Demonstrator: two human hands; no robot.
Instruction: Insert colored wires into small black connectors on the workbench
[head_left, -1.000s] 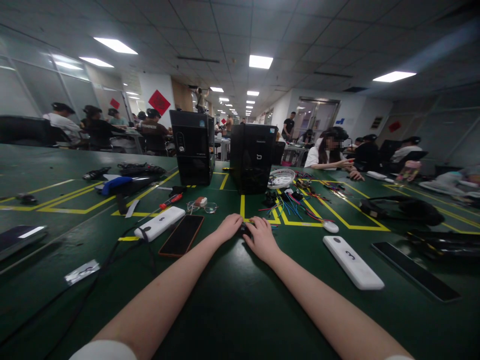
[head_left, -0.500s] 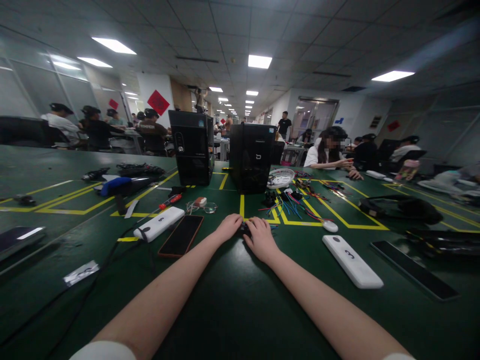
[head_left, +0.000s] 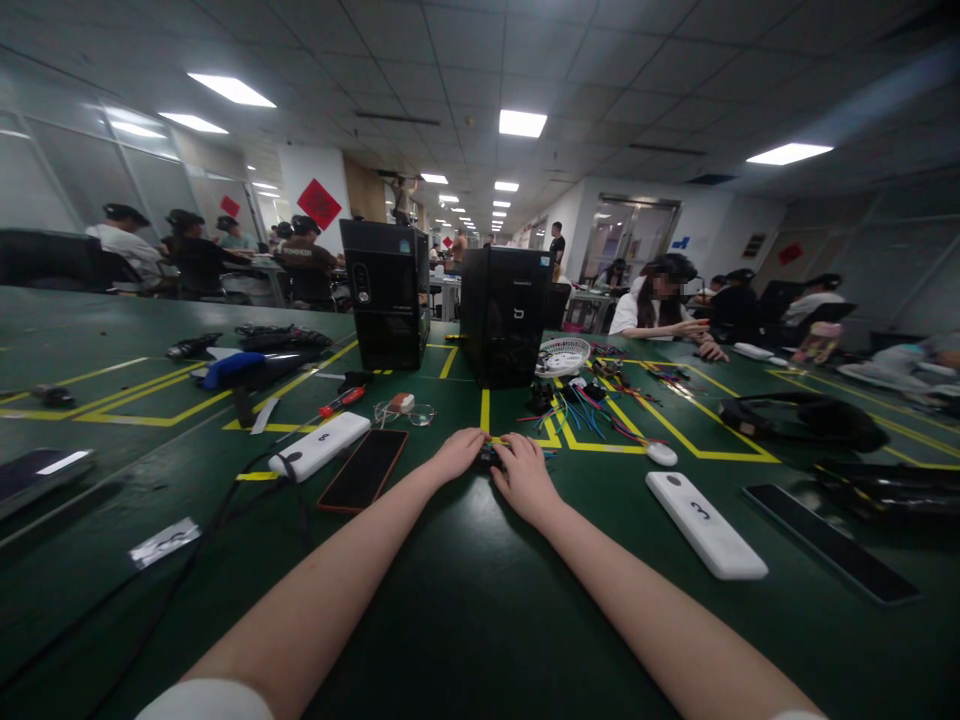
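Observation:
My left hand point(head_left: 459, 455) and my right hand point(head_left: 527, 475) meet at the middle of the green table. Between their fingertips is a small dark piece point(head_left: 488, 456), mostly covered by the fingers; its exact kind cannot be made out. Both hands are closed on it, the left from its side and the right with bent fingers and thumb. Blue wire ends point(head_left: 550, 454) show just past my right fingers. Beyond the hands stands a black computer tower point(head_left: 506, 310), with a bundle of coloured wires point(head_left: 581, 410) at its right.
Another black tower point(head_left: 382, 295) stands left. A white basket point(head_left: 564, 355) sits behind the wires. Left lie a phone point(head_left: 364, 470), a white power bank point(head_left: 320, 447), glasses point(head_left: 420, 413) and a red screwdriver point(head_left: 342, 401). Right lie another power bank point(head_left: 705, 525) and a dark phone point(head_left: 831, 543). A co-worker point(head_left: 652, 300) sits across.
My right hand has moved slightly right, and a little more of the dark piece shows between the hands. The left hand stays nearly in place.

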